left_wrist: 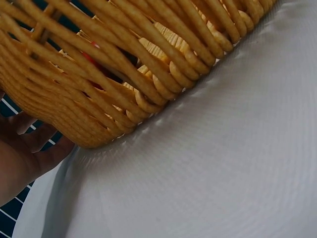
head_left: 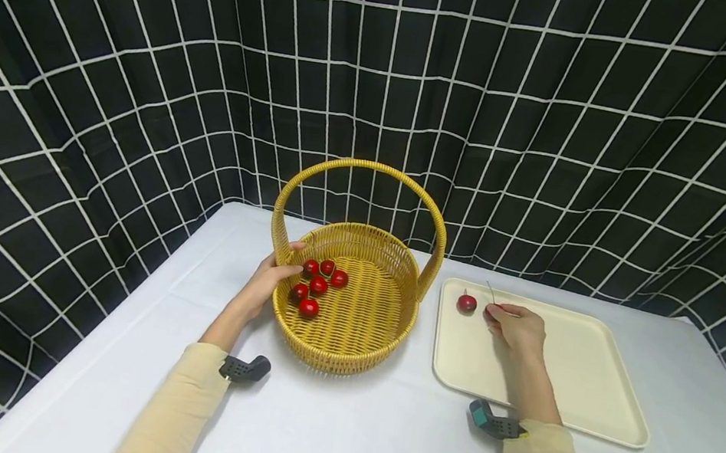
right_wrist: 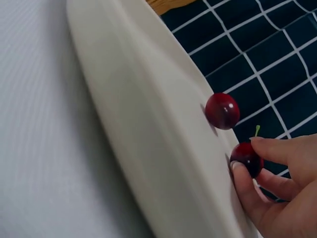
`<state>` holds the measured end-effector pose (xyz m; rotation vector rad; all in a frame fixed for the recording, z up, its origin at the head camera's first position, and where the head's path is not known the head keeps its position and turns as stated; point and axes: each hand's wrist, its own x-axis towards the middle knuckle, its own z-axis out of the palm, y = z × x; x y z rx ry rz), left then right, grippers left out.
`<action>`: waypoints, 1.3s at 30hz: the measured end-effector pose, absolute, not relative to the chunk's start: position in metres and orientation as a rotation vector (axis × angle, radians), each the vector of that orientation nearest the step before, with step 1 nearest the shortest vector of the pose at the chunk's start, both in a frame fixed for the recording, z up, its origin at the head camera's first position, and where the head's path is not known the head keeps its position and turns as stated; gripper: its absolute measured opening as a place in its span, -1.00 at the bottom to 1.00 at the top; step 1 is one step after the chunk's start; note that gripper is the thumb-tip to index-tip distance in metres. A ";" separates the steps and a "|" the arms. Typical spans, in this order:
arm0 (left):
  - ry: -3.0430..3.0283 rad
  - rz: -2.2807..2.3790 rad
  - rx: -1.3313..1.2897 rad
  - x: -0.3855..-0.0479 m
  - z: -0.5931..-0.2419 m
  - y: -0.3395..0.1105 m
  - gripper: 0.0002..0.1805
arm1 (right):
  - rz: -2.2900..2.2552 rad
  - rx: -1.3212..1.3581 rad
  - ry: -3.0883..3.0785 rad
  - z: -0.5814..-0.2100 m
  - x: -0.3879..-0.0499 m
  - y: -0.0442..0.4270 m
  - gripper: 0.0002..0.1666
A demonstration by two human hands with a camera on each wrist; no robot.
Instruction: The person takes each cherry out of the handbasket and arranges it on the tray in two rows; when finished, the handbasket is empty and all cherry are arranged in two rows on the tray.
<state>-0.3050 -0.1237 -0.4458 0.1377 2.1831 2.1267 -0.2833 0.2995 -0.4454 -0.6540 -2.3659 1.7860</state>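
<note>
A yellow wicker basket [head_left: 360, 342] with a tall hooped handle stands on the white cloth. Several red cherries [head_left: 318, 285] lie along the inside of its left wall. My left hand [head_left: 269, 275] grips the basket's left rim near the foot of the handle; in the left wrist view its fingers [left_wrist: 47, 141] lie against the woven outside. Over the cream tray [head_left: 567, 363], my right hand [head_left: 519, 327] pinches a dark red cherry [right_wrist: 246, 159] between thumb and fingers, its thin stem sticking up. Another cherry [head_left: 467, 303] sits on the tray just to the left.
The tray's raised rim [head_left: 436, 337] runs close to the right side of the basket. A white cloth [head_left: 374, 445] covers the table. Behind and at both sides hangs a black curtain [head_left: 409, 94] with a white grid. The handle arches high over the basket.
</note>
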 end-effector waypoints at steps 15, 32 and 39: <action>2.187 2.147 0.139 -0.304 -0.447 -0.123 -0.43 | 1.743 -0.633 -2.350 -0.447 -0.282 0.310 -0.50; 2.195 2.132 0.121 -0.302 -0.445 -0.123 -0.44 | 1.604 -0.637 -2.415 -0.448 -0.281 0.308 -0.49; 2.190 2.137 0.135 -0.303 -0.446 -0.123 -0.43 | 1.569 -0.677 -2.429 -0.448 -0.281 0.309 -0.46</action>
